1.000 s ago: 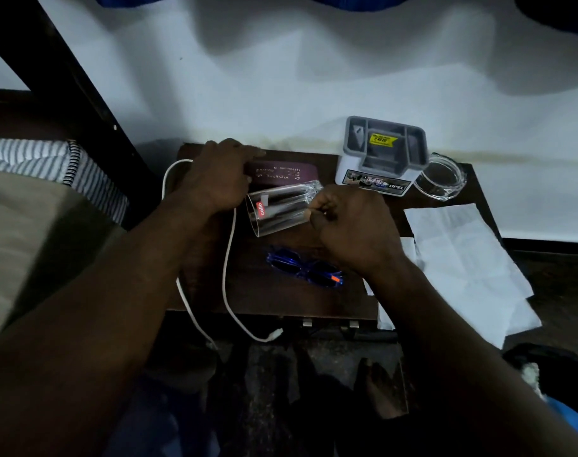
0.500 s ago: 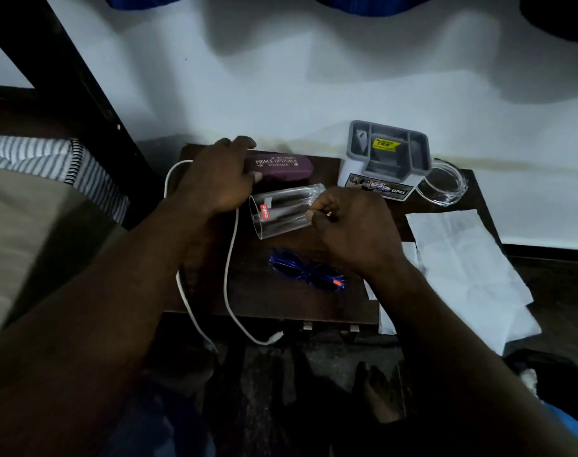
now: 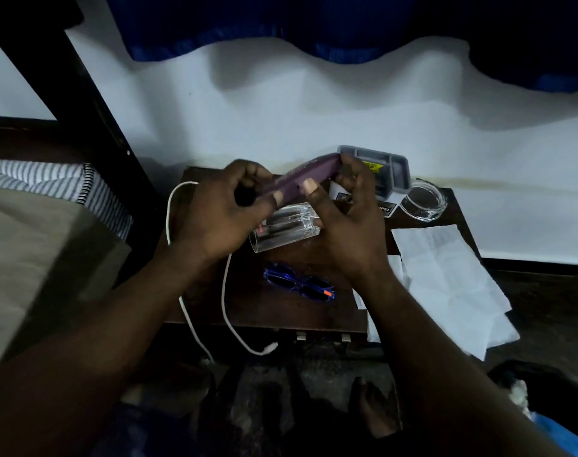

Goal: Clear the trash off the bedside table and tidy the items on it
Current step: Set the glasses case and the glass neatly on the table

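Your left hand (image 3: 215,214) and right hand (image 3: 348,225) are gripping the smooth, oblong purple case (image 3: 300,174) over the clear tumbler (image 3: 282,232) lying on the dark wooden surface (image 3: 281,313).

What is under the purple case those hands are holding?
A clear glass lies on its side on the table below the purple case. The left hand and right hand hide parts of it.
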### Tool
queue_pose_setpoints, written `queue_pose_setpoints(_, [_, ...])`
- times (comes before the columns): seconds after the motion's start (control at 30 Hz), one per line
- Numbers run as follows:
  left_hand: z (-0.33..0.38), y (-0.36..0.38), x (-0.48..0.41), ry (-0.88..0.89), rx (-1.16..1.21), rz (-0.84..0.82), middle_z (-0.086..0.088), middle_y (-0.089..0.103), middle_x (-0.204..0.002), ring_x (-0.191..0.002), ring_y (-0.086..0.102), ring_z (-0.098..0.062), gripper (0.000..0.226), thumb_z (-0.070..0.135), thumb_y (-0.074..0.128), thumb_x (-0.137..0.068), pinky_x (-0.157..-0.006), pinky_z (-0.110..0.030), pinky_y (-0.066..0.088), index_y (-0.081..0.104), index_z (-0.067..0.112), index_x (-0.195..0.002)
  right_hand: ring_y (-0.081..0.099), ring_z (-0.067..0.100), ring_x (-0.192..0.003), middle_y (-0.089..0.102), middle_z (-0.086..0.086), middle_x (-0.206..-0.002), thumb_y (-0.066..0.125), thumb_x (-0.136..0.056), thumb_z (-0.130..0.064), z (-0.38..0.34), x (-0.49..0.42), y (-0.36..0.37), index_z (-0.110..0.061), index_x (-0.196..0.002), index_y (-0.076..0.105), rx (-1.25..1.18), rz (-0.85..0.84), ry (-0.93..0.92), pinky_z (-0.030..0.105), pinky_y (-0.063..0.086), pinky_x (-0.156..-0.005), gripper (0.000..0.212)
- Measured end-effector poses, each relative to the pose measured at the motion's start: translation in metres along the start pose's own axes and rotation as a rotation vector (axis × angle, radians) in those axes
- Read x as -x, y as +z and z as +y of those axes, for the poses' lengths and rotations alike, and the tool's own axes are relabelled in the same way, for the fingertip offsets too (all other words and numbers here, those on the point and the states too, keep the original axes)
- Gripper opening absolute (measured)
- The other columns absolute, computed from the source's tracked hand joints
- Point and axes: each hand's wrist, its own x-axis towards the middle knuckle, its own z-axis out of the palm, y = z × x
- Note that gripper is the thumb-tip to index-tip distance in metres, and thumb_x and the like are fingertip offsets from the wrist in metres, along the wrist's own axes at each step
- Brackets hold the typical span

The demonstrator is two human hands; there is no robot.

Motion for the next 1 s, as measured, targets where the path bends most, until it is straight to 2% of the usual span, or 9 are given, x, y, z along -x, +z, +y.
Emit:
queue_pose_setpoints(0.1, [0.003,0.003,0.01,-0.013,0.124,-0.061,0.007,0.077,-0.1,-0.093,0.072,-0.007,0.032,0.04,0.078,-0.082,-0.083,-0.019,0.054,0.074,0.026,-0.11,0.061,-0.017,-0.111,0.064,-0.019,-0.132,0.085,-0.085,-0.035,0.001,0.002,0.0,-0.036,-0.145,0.049,-0.134,0.024,0.062,0.037,0.057,-0.1,0.07])
queue_pose_setpoints(0.17, [0.004,0.002,0.012,-0.036,0.219,-0.104,0.005,0.078,-0.103,-0.097,0.074,-0.01,0.036,0.046,0.074,-0.08,-0.088,-0.026,0.056,0.077,0.028,-0.11,0.065,-0.001,-0.118,0.065,-0.019,-0.131,0.087,-0.08,-0.032,0.002,0.002,-0.003,-0.036,-0.144,0.049,-0.229,0.02,0.106,0.052,0.058,-0.099,0.075])
queue_pose_setpoints(0.23, [0.009,0.001,0.016,-0.065,0.313,-0.119,0.003,0.079,-0.104,-0.098,0.074,-0.01,0.026,0.036,0.076,-0.083,-0.087,-0.027,0.057,0.078,0.03,-0.108,0.065,0.022,-0.126,0.062,0.001,-0.139,0.085,-0.082,-0.017,-0.001,0.003,-0.008,-0.027,-0.145,0.049,-0.365,-0.021,0.149,0.047,0.062,-0.093,0.073])
queue_pose_setpoints(0.33, [0.021,0.007,0.025,-0.13,0.535,-0.097,0.004,0.08,-0.101,-0.093,0.073,-0.006,0.023,0.008,0.071,-0.093,-0.08,-0.02,0.055,0.076,0.02,-0.112,0.067,0.03,-0.106,0.059,0.02,-0.129,0.081,-0.08,0.001,-0.008,0.005,-0.013,-0.014,-0.132,0.05,-0.53,-0.057,0.183,0.036,0.062,-0.08,0.063])
queue_pose_setpoints(0.43, [0.034,0.016,0.038,-0.275,0.824,-0.021,-0.003,0.075,-0.105,-0.091,0.071,-0.012,0.031,0.018,0.073,-0.087,-0.081,-0.028,0.057,0.072,0.012,-0.118,0.069,0.027,-0.095,0.062,0.012,-0.111,0.082,-0.074,0.006,-0.01,0.009,-0.014,-0.016,-0.117,0.046,-0.626,-0.034,0.212,0.037,0.062,-0.077,0.06])
queue_pose_setpoints(0.6, [0.036,0.024,0.059,-0.418,1.006,0.045,-0.004,0.071,-0.109,-0.092,0.072,-0.013,0.036,0.022,0.074,-0.079,-0.084,-0.026,0.06,0.067,0.018,-0.114,0.066,0.022,-0.086,0.06,0.005,-0.094,0.074,-0.084,0.014,-0.01,0.015,-0.009,-0.018,-0.108,0.046,-0.625,-0.102,0.237,0.035,0.062,-0.074,0.049])
queue_pose_setpoints(0.77, [0.034,0.027,0.046,-0.432,1.005,0.037,-0.01,0.07,-0.117,-0.106,0.07,-0.023,0.039,0.021,0.076,-0.079,-0.09,-0.034,0.061,0.064,0.016,-0.116,0.068,0.022,-0.093,0.063,0.009,-0.105,0.07,-0.084,0.017,-0.003,0.013,-0.006,-0.014,-0.117,0.049,-0.642,-0.158,0.243,0.036,0.061,-0.08,0.05])
queue_pose_setpoints(0.83, [0.038,0.028,0.037,-0.423,0.976,0.011,-0.011,0.071,-0.113,-0.102,0.07,-0.024,0.044,0.021,0.076,-0.078,-0.094,-0.037,0.06,0.063,0.013,-0.119,0.069,0.021,-0.092,0.065,0.008,-0.105,0.068,-0.085,0.018,-0.002,0.011,-0.01,-0.015,-0.118,0.051,-0.666,-0.145,0.25,0.035,0.061,-0.08,0.05])
queue_pose_setpoints(1.0, [0.039,0.035,0.022,-0.455,0.961,-0.046,-0.01,0.073,-0.103,-0.094,0.069,-0.025,0.039,0.021,0.079,-0.076,-0.087,-0.035,0.061,0.067,0.012,-0.112,0.065,0.026,-0.093,0.066,0.007,-0.101,0.072,-0.085,0.012,0.001,0.004,-0.02,-0.013,-0.118,0.053,-0.552,-0.073,0.221,0.039,0.059,-0.081,0.045])
